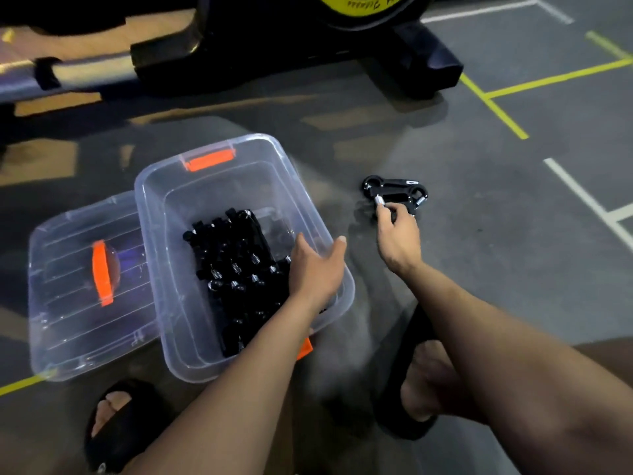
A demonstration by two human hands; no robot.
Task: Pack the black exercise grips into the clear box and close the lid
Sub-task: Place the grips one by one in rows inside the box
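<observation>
Flooring of grey with yellow and white painted lines is lying under everything, and black gym equipment with a yellow-trimmed wheel is standing across the far edge of my view. My two feet in black sandals are planted at the near side.

I am crouching over the clear box, which is sitting open on the floor with an orange latch at its far end. Its clear lid is lying flat just beside it on my left, partly tucked under the box's edge, with an orange handle at its middle. A heap of black exercise grips with small silver springs is lying inside the box, filling its middle and right side.

My left hand is hovering over the box's right rim with fingers loose and spread, thumb pointing out past the wall, gripping nothing. My right hand is reaching out to the floor on the right of the box, where the last loose grips are lying well apart from it. My fingertips are pinching the silver end of one of them, fingers curling round it, while the grips are resting on the floor.
</observation>
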